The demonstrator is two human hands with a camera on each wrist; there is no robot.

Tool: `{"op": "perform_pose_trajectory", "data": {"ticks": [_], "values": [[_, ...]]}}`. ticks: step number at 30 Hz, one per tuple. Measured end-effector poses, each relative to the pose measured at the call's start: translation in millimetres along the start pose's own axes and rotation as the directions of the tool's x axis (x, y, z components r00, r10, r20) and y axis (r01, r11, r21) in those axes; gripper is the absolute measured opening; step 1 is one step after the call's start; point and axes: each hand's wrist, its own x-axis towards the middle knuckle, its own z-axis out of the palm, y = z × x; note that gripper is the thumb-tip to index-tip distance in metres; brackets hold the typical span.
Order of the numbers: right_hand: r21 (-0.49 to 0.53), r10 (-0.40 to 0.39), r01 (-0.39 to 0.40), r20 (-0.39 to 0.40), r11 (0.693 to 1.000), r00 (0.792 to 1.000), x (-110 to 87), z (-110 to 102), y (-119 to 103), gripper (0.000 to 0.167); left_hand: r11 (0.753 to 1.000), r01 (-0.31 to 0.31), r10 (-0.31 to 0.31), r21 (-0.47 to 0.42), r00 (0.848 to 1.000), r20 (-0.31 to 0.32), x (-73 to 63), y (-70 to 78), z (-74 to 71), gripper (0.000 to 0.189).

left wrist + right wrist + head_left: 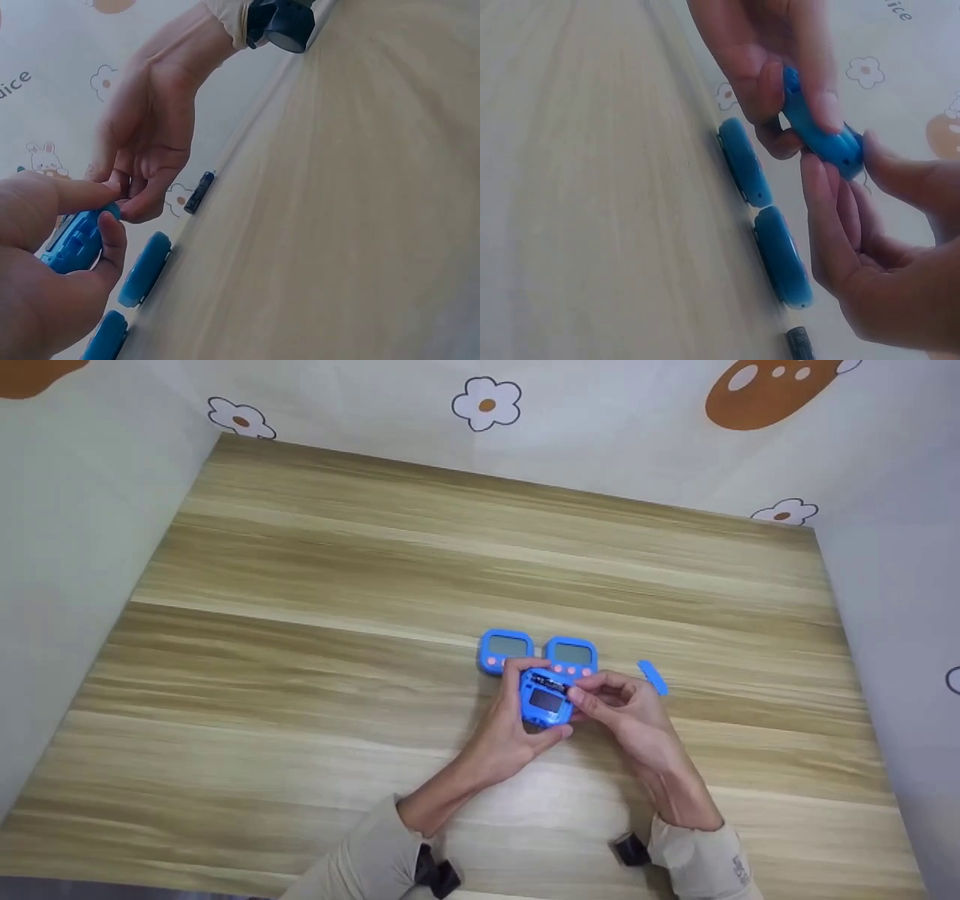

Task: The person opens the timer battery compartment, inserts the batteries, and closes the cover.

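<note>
Pale glare on near tabletop point(555, 802); wrist views dimmer, hazy.

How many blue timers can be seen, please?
3: the held timer, in the left hand and right hand; the left timer and right timer, side by side on the table.

- A table point(337, 570) with a streaked, light and dark wood-grain top.
- On it, two blue devices with grey screens and pink buttons, side by side: the left one point(508, 646) and the right one point(572, 652).
- To their right, a small blue strip point(653, 678), lying slantwise.
- Near the devices, a small dark cylinder point(199, 193), seen from the wrists.
</note>
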Motion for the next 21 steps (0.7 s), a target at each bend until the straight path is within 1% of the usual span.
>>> {"op": "perform_pose_trajectory", "data": {"ticks": [2, 5, 6, 8, 10, 12, 13, 14, 15, 21], "values": [[0.005, 0.014, -0.014, -0.001, 1.000, 1.000, 0.3, 0.5, 0.6, 0.020, 1.000, -0.014, 0.014, 0.014, 1.000, -0.014, -0.1, -0.8, 1.7, 0.075], [-0.005, 0.024, -0.024, 0.004, 1.000, 1.000, 0.1, 0.8, 0.7, 0.021, 1.000, -0.028, 0.028, 0.002, 0.999, -0.016, 0.0, -1.3, 3.1, 0.073], [-0.008, 0.025, -0.025, 0.007, 1.000, 1.000, -0.1, 0.9, 0.9, 0.021, 0.999, -0.024, 0.024, -0.034, 1.000, -0.005, 0.0, -1.0, 3.3, 0.070], [-0.001, 0.020, -0.020, 0.022, 1.000, 1.000, -0.3, 1.2, 1.1, 0.020, 0.990, -0.007, 0.009, -0.142, 1.000, 0.013, 0.4, 0.6, 2.7, 0.058], [0.003, 0.004, -0.004, 0.027, 1.000, 1.000, -0.5, 2.2, 1.3, 0.018, 0.963, 0.018, -0.014, -0.268, 1.000, 0.020, 0.4, 1.8, 2.1, 0.044], [0.000, -0.009, 0.009, 0.033, 1.000, 0.999, -0.2, 3.1, 1.7, 0.017, 0.925, 0.049, -0.045, -0.378, 0.999, 0.020, 0.8, 3.2, 1.3, 0.032], [0.003, -0.015, 0.015, 0.036, 1.000, 0.999, 0.3, 3.1, 2.0, 0.017, 0.913, 0.055, -0.054, -0.405, 0.998, 0.012, 1.3, 3.5, 0.9, 0.029], [-0.003, -0.021, 0.021, 0.037, 1.000, 0.999, 0.7, 3.0, 1.9, 0.017, 0.905, 0.061, -0.064, -0.421, 0.998, 0.006, 1.6, 3.5, 0.6, 0.027], [-0.006, -0.024, 0.024, 0.037, 1.000, 0.999, 1.1, 2.9, 2.0, 0.017, 0.903, 0.067, -0.075, -0.424, 0.997, -0.001, 2.0, 3.2, 0.5, 0.026], [-0.016, -0.007, 0.008, 0.055, 1.000, 0.998, -0.1, -1.8, 2.1, 0.023, 0.898, 0.096, -0.112, -0.428, 0.994, -0.011, 1.9, 2.3, 1.9, 0.029]]}}
